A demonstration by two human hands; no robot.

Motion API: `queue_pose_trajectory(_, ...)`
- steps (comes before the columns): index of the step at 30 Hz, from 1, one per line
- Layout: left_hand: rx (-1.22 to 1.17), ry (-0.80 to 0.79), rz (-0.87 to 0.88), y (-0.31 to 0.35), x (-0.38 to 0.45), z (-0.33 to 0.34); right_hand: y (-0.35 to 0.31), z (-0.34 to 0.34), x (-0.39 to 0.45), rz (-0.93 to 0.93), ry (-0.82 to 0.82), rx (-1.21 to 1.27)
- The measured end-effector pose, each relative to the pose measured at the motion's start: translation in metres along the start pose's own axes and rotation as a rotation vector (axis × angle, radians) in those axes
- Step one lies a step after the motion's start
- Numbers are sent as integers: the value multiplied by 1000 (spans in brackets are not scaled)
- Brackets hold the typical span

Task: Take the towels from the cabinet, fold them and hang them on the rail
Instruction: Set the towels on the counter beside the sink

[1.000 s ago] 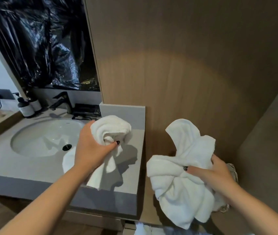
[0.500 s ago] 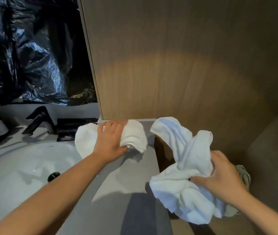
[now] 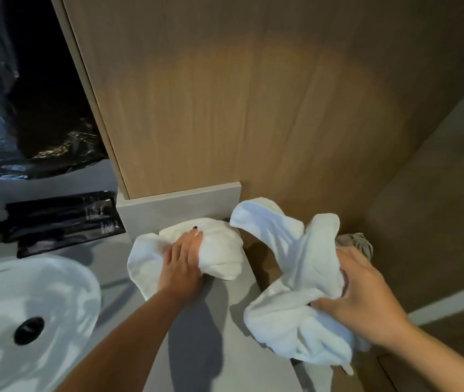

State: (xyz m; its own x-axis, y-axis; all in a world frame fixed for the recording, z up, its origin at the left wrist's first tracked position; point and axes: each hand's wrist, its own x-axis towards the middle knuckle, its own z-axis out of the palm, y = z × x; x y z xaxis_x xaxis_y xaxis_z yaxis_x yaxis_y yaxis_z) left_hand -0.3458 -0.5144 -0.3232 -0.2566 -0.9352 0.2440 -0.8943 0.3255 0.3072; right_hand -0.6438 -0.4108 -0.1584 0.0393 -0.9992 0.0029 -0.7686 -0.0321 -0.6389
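Nearest, the right hand (image 3: 362,304) grips a crumpled white terry towel (image 3: 295,281), held in the air just off the grey stone counter's (image 3: 196,349) right edge, most of the cloth bunched left of the fingers. Further back, the left hand (image 3: 181,264) lies on a second bunched white towel (image 3: 216,250) on the counter, against the grey upstand; whether it grips, I cannot tell. Folding would go best with one towel spread flat there.
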Motion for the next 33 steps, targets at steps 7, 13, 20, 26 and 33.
queue_pose_trajectory(7,-278,2,45,-11,-1,-13,-13,4,25,-134,-55,-73)
queue_pose_trajectory(13,-433,55,-49,-20,-15,-57,-65,-7,66,-440,-145,-242)
queue_pose_trajectory(20,-880,396,-298,-18,-45,-145,-139,9,122,-1018,-212,-687)
queue_pose_trajectory(26,-945,765,-448,-27,-67,-177,-147,71,151,-924,-314,-816)
queue_pose_trajectory(33,-525,457,-165,-26,-51,-147,-95,144,136,-791,-127,-432)
